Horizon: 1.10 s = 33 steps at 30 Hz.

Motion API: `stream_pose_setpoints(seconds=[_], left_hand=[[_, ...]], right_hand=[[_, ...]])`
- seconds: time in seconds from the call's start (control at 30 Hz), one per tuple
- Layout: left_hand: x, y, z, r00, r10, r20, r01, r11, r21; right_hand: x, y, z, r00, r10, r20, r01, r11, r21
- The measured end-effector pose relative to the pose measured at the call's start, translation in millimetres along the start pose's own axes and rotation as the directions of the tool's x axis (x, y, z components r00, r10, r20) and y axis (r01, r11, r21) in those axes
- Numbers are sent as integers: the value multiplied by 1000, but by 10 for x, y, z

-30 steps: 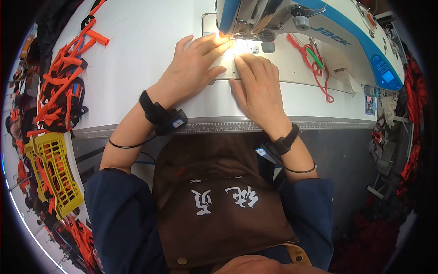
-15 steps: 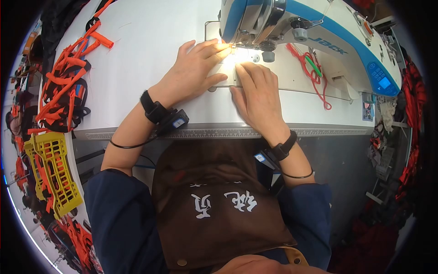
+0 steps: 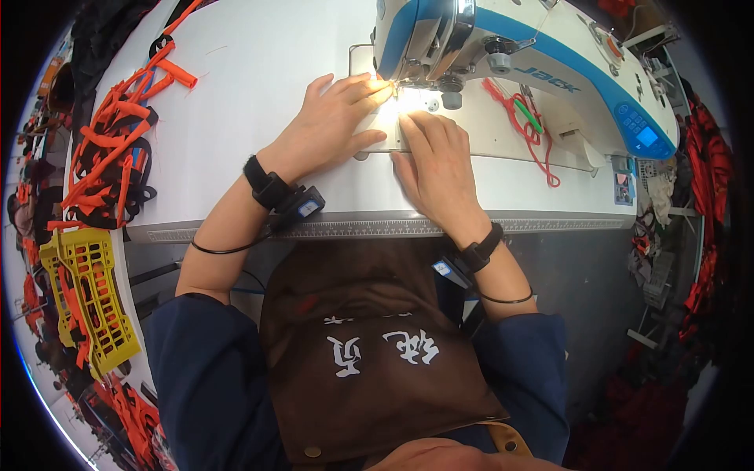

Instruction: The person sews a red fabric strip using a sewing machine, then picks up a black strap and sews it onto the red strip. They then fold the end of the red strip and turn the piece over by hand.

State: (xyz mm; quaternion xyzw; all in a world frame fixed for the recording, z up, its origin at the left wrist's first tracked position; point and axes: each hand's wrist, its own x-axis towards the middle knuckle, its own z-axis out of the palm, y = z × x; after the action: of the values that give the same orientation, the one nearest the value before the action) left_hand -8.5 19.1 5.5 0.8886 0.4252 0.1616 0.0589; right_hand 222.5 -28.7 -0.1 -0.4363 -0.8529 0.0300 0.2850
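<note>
A white and blue sewing machine (image 3: pixel 503 31) stands over a metal bed plate (image 3: pixel 487 137), its lamp glaring brightly around the needle. My left hand (image 3: pixel 338 118) lies to the left of the needle, thumb apart and fingers stretched toward the presser foot. In front of the needle, my right hand (image 3: pixel 440 161) rests flat on the plate's front edge, fingers side by side and thumb out to the left. Both sets of fingertips reach into the glare. Any small piece of material beneath them is washed out and cannot be made out.
Orange and black straps (image 3: pixel 110 149) lie heaped on the table's left side. A yellow basket (image 3: pixel 98 306) sits below them. Under the machine arm lie a red cord (image 3: pixel 542 149) and a green tool (image 3: pixel 528 115). A ruler strip (image 3: pixel 353 228) runs along the front edge.
The view has shifted slightly, moving the machine a little left and up in the picture. Both hands keep nearly the same pose by the needle.
</note>
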Motion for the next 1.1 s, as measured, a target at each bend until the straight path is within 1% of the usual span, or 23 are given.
stream_pose_setpoints(seconds=[0.33,0.43,0.53,0.63,0.67,0.77,0.8,0.87,0.9,0.93,0.97,1.0,1.03,1.07,1.1], left_hand=[[0,0,4,999,-21,38,19,999,40],[16,31,-27,997,-62,53,62,998,-1],[34,-6,127,989,-38,-140,41,999,24],[164,-102,220,985,-87,-150,70,991,-113],[163,-82,202,952,-24,-304,-6,995,-99],[102,-114,93,956,-75,-283,67,997,-40],[50,-134,75,948,-65,-311,60,998,-25],[-71,-158,33,932,-35,-361,41,999,11],[-171,-158,-4,933,-37,-357,47,999,22],[-327,-142,-29,935,-41,-353,55,998,32],[-497,-105,-76,937,-45,-346,64,997,43],[-681,-57,-123,942,-111,-317,111,994,-20],[-893,8,-176,944,-174,-280,158,984,-81],[-1100,85,-233,943,-233,-236,205,969,-139],[-1297,192,-293,944,-256,-209,217,958,-189]], right_hand=[[-17,-11,11,999,-34,-26,34,999,-22],[-19,-10,10,998,-48,-34,47,999,-24],[-19,-14,10,997,-63,-46,62,998,-23],[-34,-2,31,996,-74,-44,73,997,-25],[-31,-17,18,996,-76,-48,75,997,-19],[-34,-12,19,995,-88,-48,87,996,-25],[-33,-30,6,995,-81,-55,80,997,-18],[-31,-18,-4,997,-48,-54,50,998,39],[-34,-27,-1,998,-28,-54,32,997,68],[-52,-53,5,996,-5,-86,15,993,114],[-37,-150,-16,995,80,-59,-62,963,261],[-12,-285,-45,987,161,-17,-141,905,400],[-7,-374,-48,970,239,38,-223,819,528],[13,-385,-7,945,277,174,-324,731,600],[58,-425,33,919,294,264,-394,620,678]])
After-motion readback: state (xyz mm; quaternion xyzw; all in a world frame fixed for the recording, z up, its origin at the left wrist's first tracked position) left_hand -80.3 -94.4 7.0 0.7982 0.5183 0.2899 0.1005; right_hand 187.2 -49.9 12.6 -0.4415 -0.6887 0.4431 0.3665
